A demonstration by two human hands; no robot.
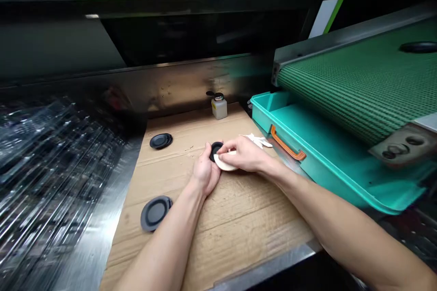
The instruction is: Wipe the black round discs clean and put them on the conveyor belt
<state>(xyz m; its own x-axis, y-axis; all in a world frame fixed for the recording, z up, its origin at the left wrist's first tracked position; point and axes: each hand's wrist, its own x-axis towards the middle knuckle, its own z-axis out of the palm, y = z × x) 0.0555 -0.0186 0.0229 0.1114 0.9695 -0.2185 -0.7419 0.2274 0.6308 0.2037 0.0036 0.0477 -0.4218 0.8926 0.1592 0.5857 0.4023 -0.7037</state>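
My left hand (206,168) grips a small round black disc (215,149) above the cardboard sheet (252,209). Pinched in my right hand (242,152) is a round white pad (224,163), held against or just over the disc's near side; I cannot tell whether they touch. Part of the disc is hidden behind the pad and fingers. To the left on the cardboard lie black discs (160,141), overlapping one another. Closer to me sits a larger-looking black disc (155,213), beside my left forearm.
A white bottle with a dark cap (219,107) stands at the cardboard's far edge. White crumpled material (258,140) lies past my right hand. Right of it are a teal tray (327,168) with an orange handle and a green conveyor belt (362,77). Blurred clear plastic pieces (51,177) fill the left.
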